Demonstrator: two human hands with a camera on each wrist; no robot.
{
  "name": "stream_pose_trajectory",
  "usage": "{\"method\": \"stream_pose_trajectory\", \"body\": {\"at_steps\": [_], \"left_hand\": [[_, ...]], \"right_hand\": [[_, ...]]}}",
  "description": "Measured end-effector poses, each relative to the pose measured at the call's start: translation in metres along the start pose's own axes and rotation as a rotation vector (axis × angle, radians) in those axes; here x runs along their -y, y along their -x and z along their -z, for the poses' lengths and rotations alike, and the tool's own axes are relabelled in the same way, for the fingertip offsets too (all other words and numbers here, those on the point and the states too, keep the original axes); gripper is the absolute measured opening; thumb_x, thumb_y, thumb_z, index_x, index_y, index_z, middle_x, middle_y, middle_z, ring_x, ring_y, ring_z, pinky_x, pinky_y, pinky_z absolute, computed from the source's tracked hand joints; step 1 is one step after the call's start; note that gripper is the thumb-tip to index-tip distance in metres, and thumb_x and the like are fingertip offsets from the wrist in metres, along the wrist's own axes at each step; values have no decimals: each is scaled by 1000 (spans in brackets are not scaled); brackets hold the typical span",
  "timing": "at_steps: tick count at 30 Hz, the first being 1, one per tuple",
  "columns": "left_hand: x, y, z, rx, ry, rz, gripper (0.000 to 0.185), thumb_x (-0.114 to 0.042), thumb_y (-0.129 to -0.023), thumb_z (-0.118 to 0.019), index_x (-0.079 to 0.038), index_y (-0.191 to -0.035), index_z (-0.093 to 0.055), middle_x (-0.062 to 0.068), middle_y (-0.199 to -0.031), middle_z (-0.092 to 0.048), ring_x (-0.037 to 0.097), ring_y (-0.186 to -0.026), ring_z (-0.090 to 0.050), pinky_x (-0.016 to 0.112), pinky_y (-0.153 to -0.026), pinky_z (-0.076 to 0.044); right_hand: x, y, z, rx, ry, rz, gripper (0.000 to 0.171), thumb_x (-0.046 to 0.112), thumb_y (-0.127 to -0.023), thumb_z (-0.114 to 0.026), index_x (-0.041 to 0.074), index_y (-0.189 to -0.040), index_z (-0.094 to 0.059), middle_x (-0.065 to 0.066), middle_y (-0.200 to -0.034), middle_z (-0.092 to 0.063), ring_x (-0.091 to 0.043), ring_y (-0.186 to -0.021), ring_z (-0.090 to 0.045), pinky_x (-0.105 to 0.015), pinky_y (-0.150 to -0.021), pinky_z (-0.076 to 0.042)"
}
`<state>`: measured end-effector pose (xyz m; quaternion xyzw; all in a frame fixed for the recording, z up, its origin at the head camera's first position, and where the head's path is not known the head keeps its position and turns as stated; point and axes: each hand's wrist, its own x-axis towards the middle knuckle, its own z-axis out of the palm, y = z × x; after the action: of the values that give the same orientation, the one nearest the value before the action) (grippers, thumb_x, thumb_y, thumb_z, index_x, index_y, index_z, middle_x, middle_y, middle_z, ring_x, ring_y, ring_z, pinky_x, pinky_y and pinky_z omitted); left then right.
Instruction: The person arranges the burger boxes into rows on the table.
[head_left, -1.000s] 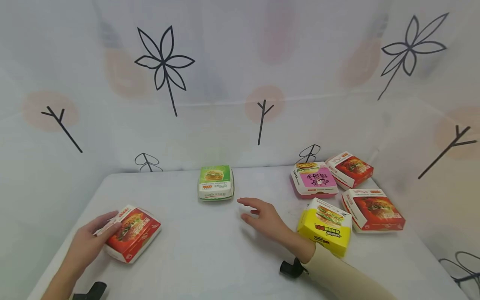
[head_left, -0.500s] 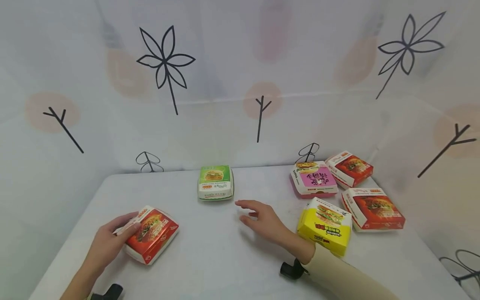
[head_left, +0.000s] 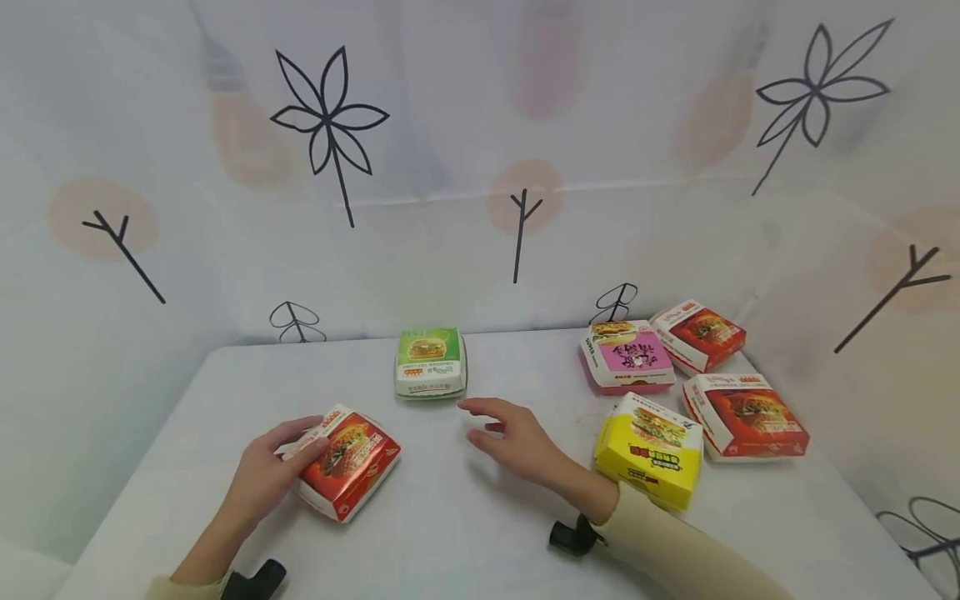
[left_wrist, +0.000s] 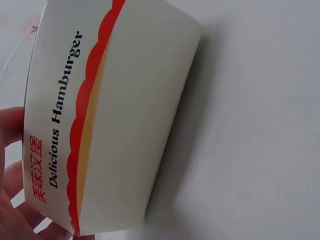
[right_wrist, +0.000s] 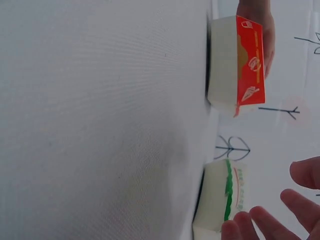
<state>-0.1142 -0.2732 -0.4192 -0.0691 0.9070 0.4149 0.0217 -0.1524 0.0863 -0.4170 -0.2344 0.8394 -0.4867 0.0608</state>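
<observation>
My left hand [head_left: 264,468] grips a red-and-white hamburger box [head_left: 352,467] by its left side, left of the table's middle. In the left wrist view the box's white side [left_wrist: 132,115] fills much of the picture, with "Delicious Hamburger" printed along it. Nothing is held by my right hand [head_left: 521,442]; it hovers over the table's middle, fingers loosely bent. Just beyond those fingertips, at the back, sits a green-and-white burger box [head_left: 431,365]. The right wrist view has the red box [right_wrist: 250,65] above the green one [right_wrist: 220,195].
On the right stand a yellow burger box [head_left: 648,450], a pink one [head_left: 630,358] and two more red ones, the front red box [head_left: 750,417] and the back red box [head_left: 701,335]. My right forearm passes close to the yellow box. A patterned cloth [head_left: 442,250] backs the white table [head_left: 450,533].
My left hand has moved right with the red hamburger box, toward the table's middle. The right hand has shifted slightly left. The other boxes stay where they were.
</observation>
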Motion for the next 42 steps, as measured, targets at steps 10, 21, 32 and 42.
{"method": "stream_pose_trajectory", "body": {"at_steps": [10,21,32,42], "left_hand": [[-25,2,-36,-31,55,-68,60,-52,-90,-69,-15,-137,-60,17,-137,-56,36,-131,-46,60,-103,-40],[-41,-1,-61,-50,89,-92,54,-46,-89,-73,-16,-132,-64,12,-131,-61,31,-124,-52,55,-100,-45],[-54,-1,-78,-52,103,-134,48,-40,-88,-75,-17,-129,-66,8,-125,-63,27,-115,-56,48,-93,-51],[-59,-1,-81,-24,76,-154,46,-41,-89,-74,-21,-130,-65,5,-125,-63,25,-116,-57,46,-92,-53]], "right_hand": [[7,-2,-8,30,-1,21,41,17,-96,-67,19,-137,-60,0,-138,-59,-19,-127,-54,-38,-96,-52],[11,-4,-16,50,-19,38,44,21,-96,-68,13,-138,-59,1,-138,-59,-19,-127,-54,-38,-96,-52],[14,-5,-18,59,-17,13,43,25,-96,-67,18,-138,-60,0,-137,-59,-21,-125,-55,-38,-94,-53],[8,-6,-19,78,44,0,41,25,-96,-67,17,-136,-63,-1,-139,-58,-20,-124,-55,-37,-93,-53]]}}
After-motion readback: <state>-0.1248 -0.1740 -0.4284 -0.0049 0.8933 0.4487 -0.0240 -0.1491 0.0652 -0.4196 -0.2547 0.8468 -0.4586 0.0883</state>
